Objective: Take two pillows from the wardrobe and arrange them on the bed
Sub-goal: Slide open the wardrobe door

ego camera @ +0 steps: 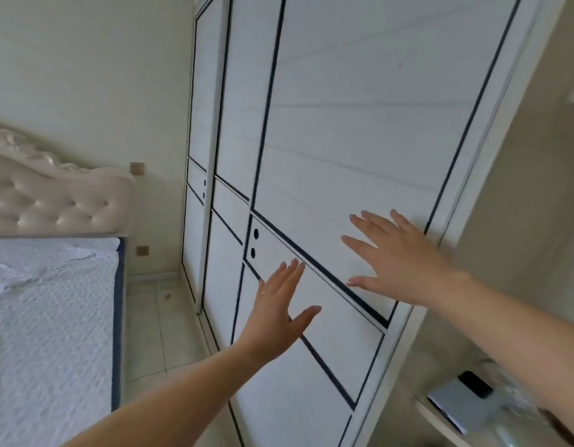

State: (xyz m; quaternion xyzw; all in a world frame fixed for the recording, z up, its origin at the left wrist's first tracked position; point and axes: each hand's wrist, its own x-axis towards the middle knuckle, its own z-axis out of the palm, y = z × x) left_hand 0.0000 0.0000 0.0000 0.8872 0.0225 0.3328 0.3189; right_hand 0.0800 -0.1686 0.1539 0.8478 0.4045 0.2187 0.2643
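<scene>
Both hands are spread open, holding nothing: the left hand [276,304] and right hand [398,256] reach toward the closed wardrobe [360,124]; the bed [50,301] lies left.

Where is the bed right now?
The bed is on the left side of the head view, under its tufted headboard. A strip of tiled floor separates it from the white wardrobe.

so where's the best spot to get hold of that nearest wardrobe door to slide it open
Probably the two dark round holes near the left edge of the nearest wardrobe door: hook fingertips in from the front. No handle shows elsewhere; the left hand and right hand are spread open over the flat panel.
</scene>
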